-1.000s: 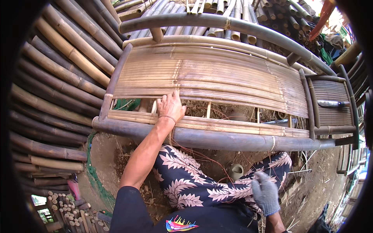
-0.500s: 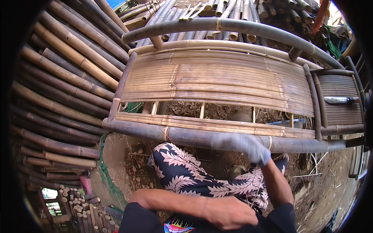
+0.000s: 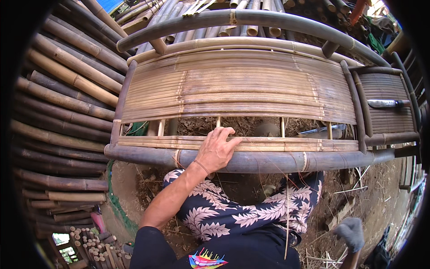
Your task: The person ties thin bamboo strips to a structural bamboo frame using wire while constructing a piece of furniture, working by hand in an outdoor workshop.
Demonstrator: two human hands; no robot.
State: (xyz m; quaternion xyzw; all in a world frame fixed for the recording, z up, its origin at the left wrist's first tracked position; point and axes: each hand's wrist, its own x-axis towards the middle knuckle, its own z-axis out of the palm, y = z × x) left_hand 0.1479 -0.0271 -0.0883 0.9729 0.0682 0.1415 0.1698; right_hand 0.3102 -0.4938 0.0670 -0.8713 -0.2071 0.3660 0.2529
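A bamboo bench frame (image 3: 268, 162) lies across in front of me, with a panel of flat bamboo slats (image 3: 251, 87). My left hand (image 3: 217, 148) is bent over the narrow front slats (image 3: 277, 144), its fingers curled at their far edge and its thumb to the right. My right hand (image 3: 349, 234), in a grey glove, is low at the right, away from the bench. It looks closed, and what it may hold is hidden. Thin reddish strands (image 3: 260, 175) hang from the front rail. A long thin strip (image 3: 287, 215) stands out before my lap.
A knife (image 3: 387, 103) lies on the small slatted panel at the bench's right end. Bamboo poles (image 3: 67, 92) are stacked at the left, with more poles (image 3: 253, 30) behind the bench. Cut strips (image 3: 351, 190) litter the ground at the right.
My left hand has gone from my lap up to the front slats. My gloved right hand has left the front rail and swung down to the lower right. The view has shifted slightly.
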